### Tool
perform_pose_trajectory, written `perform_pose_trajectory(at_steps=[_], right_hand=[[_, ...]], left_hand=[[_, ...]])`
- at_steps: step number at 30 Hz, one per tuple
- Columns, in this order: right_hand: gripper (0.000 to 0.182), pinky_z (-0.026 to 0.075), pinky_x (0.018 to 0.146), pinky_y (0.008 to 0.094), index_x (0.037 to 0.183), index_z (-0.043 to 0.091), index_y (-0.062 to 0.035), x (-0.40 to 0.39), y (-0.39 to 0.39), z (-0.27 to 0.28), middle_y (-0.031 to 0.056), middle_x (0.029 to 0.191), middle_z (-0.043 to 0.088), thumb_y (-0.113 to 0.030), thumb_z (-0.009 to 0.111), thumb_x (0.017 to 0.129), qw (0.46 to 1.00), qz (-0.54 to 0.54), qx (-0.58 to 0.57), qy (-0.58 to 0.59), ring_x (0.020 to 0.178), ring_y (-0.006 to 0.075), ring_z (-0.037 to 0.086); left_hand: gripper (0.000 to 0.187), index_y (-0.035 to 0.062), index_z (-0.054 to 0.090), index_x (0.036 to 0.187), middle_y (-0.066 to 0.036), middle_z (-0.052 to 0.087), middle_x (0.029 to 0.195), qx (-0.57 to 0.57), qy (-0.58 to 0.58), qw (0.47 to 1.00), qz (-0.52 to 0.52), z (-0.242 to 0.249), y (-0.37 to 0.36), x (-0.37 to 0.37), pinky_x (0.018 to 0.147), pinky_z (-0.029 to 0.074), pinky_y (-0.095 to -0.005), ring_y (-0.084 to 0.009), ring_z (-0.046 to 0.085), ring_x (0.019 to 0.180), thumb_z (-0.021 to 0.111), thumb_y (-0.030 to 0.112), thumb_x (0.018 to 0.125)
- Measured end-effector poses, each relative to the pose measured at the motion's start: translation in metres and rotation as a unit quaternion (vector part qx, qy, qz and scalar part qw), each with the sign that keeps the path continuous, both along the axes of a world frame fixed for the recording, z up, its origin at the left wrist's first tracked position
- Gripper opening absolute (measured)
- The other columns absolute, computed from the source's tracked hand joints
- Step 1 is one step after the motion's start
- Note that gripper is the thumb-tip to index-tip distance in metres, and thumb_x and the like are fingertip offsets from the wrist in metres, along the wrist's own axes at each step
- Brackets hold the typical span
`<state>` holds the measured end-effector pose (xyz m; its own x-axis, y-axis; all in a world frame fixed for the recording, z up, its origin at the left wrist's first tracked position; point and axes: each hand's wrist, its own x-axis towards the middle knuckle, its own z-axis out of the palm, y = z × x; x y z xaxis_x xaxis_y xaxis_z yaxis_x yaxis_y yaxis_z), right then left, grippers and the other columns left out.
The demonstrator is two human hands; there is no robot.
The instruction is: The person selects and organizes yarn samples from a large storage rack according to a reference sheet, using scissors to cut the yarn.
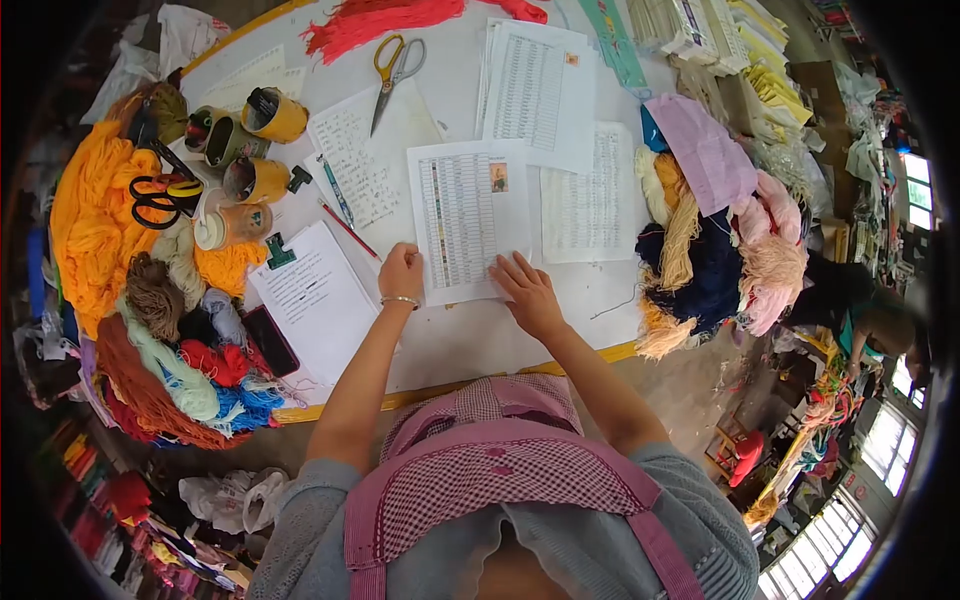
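A printed sheet point(458, 215) with a table of rows, a column of small coloured marks and a small picture lies in front of me. My left hand point(402, 273), a bracelet at its wrist, is curled closed at the sheet's lower left edge; its fingertips are partly hidden. Flat on the lower right corner of the same sheet rests my right hand point(527, 290), fingers apart. A red pencil point(350, 230) and a blue pen point(337, 192) lie left of the sheet, near a handwritten page point(365, 150). More printed sheets point(535, 90) are stacked behind it.
Scissors point(392, 80) lie at the back near red yarn point(385, 22). Orange yarn point(100, 210), black-handled scissors point(165, 198), tins point(272, 115), a clipped paper stack point(325, 300) and a phone point(271, 340) crowd the left. Yarn bundles point(710, 260) hang over the right edge. Another person point(870, 320) is at far right.
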<state>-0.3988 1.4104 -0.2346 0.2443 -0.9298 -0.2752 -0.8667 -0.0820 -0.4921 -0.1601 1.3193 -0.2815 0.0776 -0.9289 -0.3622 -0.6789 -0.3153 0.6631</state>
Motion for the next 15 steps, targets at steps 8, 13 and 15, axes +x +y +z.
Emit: perform_pose_trajectory(at_steps=[8, 13, 15], right_hand=[[0.037, 0.041, 0.082, 0.0427, 0.093, 0.047, -0.0028, -0.030, 0.007, -0.009, 0.0160, 0.094, 0.050, -0.005, 0.073, 0.066, 0.970, -0.223, -0.076, -0.061, 0.091, 0.0363, 0.047], [0.054, 0.042, 0.077, 0.0415, 0.087, 0.044, -0.0029, -0.060, 0.015, -0.026, 0.0173, 0.090, 0.050, -0.018, 0.085, 0.055, 0.966, -0.255, 0.019, 0.026, 0.088, 0.0352, 0.048], [0.057, 0.042, 0.076, 0.0419, 0.086, 0.045, -0.0031, -0.066, 0.018, -0.038, 0.0176, 0.089, 0.051, -0.022, 0.086, 0.051, 0.968, -0.248, 0.026, 0.029, 0.088, 0.0352, 0.048]], left_hand=[[0.021, 0.0048, 0.049, 0.083, -0.012, 0.052, 0.081, -0.030, -0.134, 0.986, -0.092, 0.013, 0.029, 0.024, 0.068, 0.045, -0.0407, -0.0308, 0.054, 0.079, 0.065, 0.016, 0.074], [0.033, 0.0048, 0.048, 0.085, -0.014, 0.050, 0.090, 0.023, -0.174, 0.968, -0.178, 0.025, 0.042, 0.034, 0.072, 0.046, -0.0430, -0.0334, 0.052, 0.086, 0.072, 0.022, 0.070], [0.041, 0.0041, 0.050, 0.088, -0.016, 0.051, 0.093, 0.045, -0.167, 0.966, -0.192, 0.018, 0.045, 0.042, 0.077, 0.045, -0.0422, -0.0345, 0.051, 0.091, 0.077, 0.025, 0.065]])
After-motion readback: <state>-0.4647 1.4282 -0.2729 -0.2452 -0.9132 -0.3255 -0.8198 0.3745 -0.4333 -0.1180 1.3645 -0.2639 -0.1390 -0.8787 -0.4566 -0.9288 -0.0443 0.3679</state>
